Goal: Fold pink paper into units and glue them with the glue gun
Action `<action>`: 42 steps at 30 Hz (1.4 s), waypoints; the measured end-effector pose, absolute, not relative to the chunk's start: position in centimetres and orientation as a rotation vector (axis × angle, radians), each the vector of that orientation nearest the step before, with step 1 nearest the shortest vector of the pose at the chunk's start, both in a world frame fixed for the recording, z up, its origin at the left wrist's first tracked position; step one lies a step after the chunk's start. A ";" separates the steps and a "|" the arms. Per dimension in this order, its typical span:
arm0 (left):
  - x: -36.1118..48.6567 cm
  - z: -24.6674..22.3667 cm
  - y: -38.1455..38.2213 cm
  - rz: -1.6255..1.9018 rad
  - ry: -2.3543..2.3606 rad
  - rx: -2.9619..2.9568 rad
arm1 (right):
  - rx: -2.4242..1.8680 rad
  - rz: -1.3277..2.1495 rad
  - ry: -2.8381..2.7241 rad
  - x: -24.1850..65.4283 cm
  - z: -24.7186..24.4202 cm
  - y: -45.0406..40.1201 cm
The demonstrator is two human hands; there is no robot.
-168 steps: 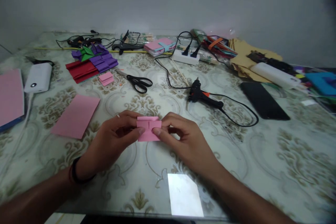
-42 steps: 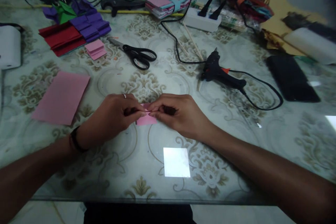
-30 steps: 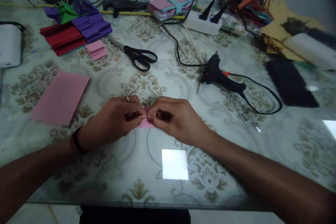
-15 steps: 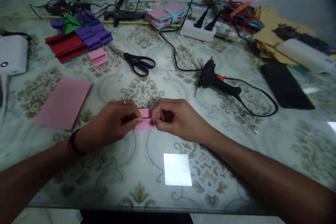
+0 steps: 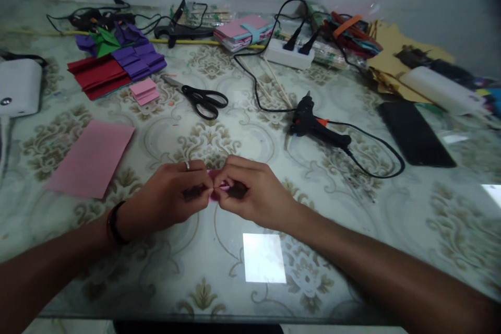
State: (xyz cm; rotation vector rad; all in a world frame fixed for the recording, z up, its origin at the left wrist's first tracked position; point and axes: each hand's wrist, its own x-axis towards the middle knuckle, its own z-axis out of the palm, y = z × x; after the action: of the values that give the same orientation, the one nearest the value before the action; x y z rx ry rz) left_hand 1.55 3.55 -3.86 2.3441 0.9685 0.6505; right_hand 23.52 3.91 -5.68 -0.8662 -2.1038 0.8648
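A home craft corner: a patterned glass-topped desk (image 5: 352, 219) strewn with coloured paper (image 5: 117, 65), scissors (image 5: 201, 100), a glue gun (image 5: 313, 125) and a power strip (image 5: 284, 55).

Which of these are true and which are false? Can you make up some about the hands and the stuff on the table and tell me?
1. Both hands pinch a small pink folded paper between them. True: the left hand and right hand meet on it, and only a sliver shows.
2. The scissors are in the right hand. False: they lie on the table, beyond the hands.
3. A flat pink sheet lies to the left of the left hand. True.
4. The black glue gun stands upright. False: it lies on its side, to the right beyond the hands.
5. The left hand wears a ring. True.
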 end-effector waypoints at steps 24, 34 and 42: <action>0.7 -3.8 4.1 0.608 0.979 2.303 | -0.860 0.920 -2.111 24.0 -5.6 4.2; 1.4 -3.5 3.5 0.564 1.031 2.302 | -0.883 0.790 -2.206 23.6 -6.1 3.4; 1.4 -3.3 3.6 0.526 1.047 2.304 | -0.882 0.849 -2.197 23.6 -6.0 3.4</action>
State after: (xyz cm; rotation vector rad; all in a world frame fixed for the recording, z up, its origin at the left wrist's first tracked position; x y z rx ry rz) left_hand 1.37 3.59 -3.32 2.3041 1.0471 0.5256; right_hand 23.60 3.42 -6.00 -0.8821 -2.1969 0.8489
